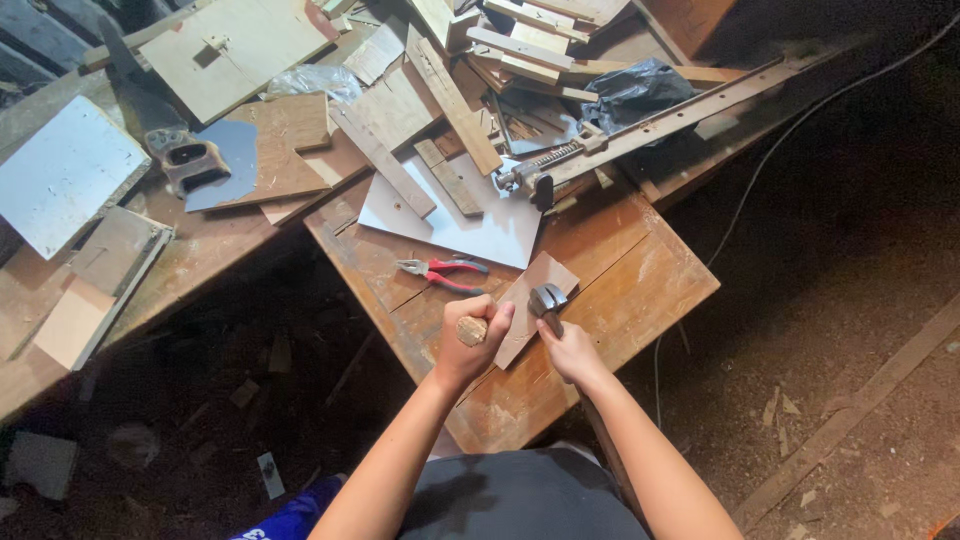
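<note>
My left hand is closed in a fist around a round wooden handle, whose butt end faces the camera. What sits at the handle's lower end is hidden. My right hand grips a hammer just below its metal head. Both hands are over a small thin brown board lying on the worn wooden workbench. Red-handled pliers lie on the bench just beyond my left hand.
A white sheet lies behind the pliers. A long bar clamp, a black plastic bag and several wood offcuts crowd the back. A handsaw rests on the left bench. A cable runs across the dirt floor at right.
</note>
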